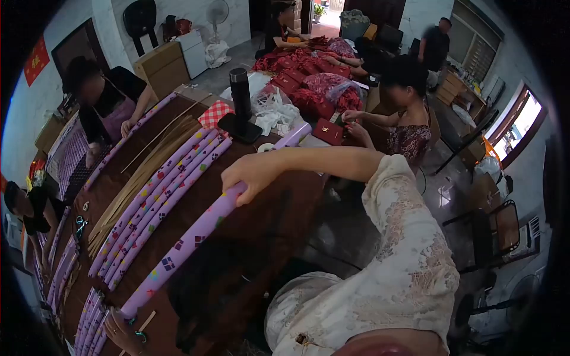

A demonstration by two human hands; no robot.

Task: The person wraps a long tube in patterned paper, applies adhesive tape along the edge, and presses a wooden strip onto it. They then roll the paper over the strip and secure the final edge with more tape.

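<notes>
A long purple patterned roll (190,238) runs diagonally over the dark brown table (249,249). My right hand (252,175) is closed around its upper part, and the far end shows beyond the wrist. At the lower left, my left hand (120,333) has its fingers bent against the roll's near end; the frame edge cuts off part of this hand. Several similar purple rolls (160,202) lie side by side to the left, with thin brown strips (139,178) along them. Another bundle of purple rolls (89,317) is beside my left hand.
Scissors (81,224) lie on the left. A black bottle (240,95), a checked red item (215,114) and white plastic bags (276,111) stand or lie at the far side. Co-workers (107,98) sit around; red packets (291,80) are heaped behind. Chairs (502,234) are on the right.
</notes>
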